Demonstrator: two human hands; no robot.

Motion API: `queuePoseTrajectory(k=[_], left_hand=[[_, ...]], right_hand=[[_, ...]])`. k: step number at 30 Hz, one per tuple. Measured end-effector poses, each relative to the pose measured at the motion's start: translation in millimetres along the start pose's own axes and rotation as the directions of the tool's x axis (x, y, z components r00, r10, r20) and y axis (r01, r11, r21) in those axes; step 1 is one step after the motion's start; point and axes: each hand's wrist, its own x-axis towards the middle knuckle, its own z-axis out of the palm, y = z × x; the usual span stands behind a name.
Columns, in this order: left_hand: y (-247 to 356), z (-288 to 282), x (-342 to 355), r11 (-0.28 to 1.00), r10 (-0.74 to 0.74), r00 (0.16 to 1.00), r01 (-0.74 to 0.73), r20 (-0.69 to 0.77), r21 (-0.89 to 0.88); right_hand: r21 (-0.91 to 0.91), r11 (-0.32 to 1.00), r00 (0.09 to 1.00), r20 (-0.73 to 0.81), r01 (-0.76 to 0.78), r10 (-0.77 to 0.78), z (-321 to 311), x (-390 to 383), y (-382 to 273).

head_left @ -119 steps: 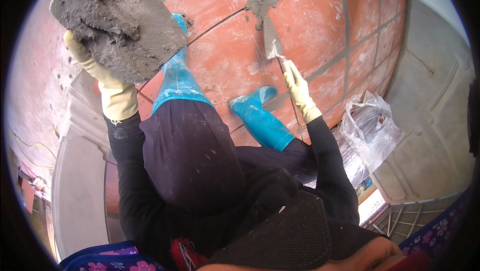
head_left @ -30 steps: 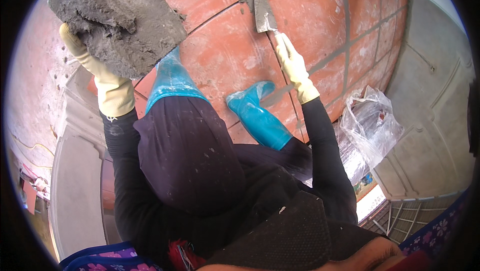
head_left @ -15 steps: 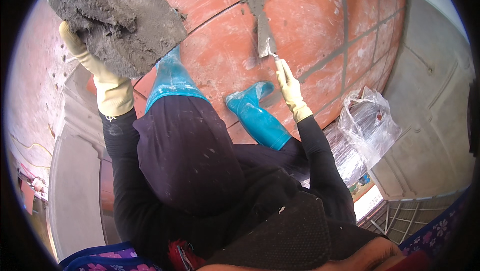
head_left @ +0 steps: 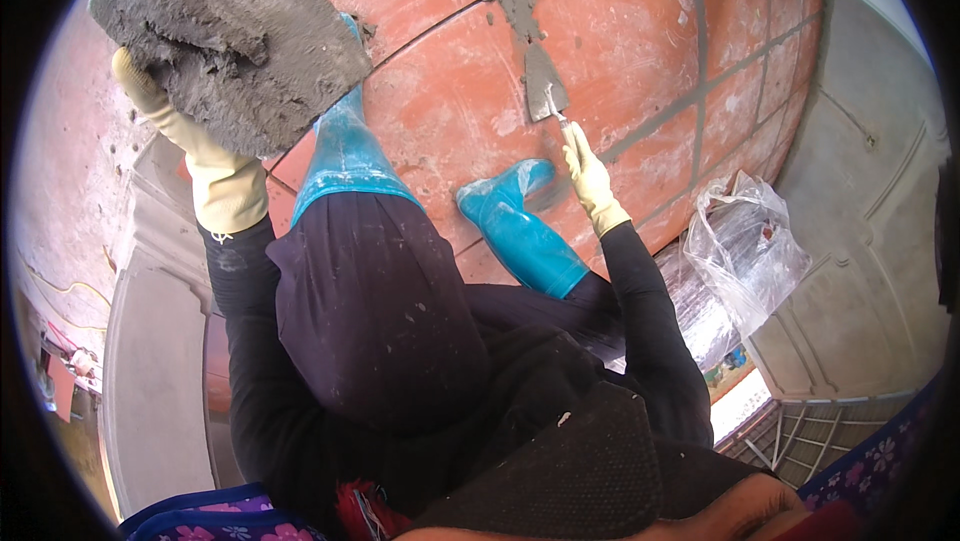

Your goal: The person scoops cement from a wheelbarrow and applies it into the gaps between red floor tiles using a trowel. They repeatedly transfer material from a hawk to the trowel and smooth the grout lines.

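My left hand (head_left: 185,136), in a cream rubber glove, is closed on a mortar board (head_left: 320,56) heaped with wet grey mortar (head_left: 220,31); the board covers part of its fingers. In my right hand (head_left: 590,176), gloved alike, is the handle of a small trowel (head_left: 544,86). The trowel's blade lies over the joint between large red tiles (head_left: 430,111), its tip at the lower end of the fresh grey mortar strip (head_left: 517,11). Below the blade the joint is a thin line.
My blue rubber boots (head_left: 525,241) stand on the tiles. Crumpled clear plastic (head_left: 745,251) lies right of my right forearm, against a grey moulded wall (head_left: 860,231). A grey column base (head_left: 155,371) stands at the left.
My right hand and the trowel have shifted slightly right, and the blade has turned a little. The view has shifted slightly; my left hand still holds the loaded board.
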Motion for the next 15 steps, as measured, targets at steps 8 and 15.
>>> queuePoseTrajectory(k=[8, 15], left_hand=[[2, -2, 2, 1.0, 0.017, 1.0, -0.017, -0.002, 0.01], [-3, 3, 5, 1.0, 0.014, 1.0, -0.014, 0.003, 0.023]], right_hand=[[0.175, 0.962, 0.977, 0.023, -0.211, 0.21, -34, -47, 10], [0.025, 1.0, 0.995, -0.098, 0.016, -0.014, 0, -6, -66]])
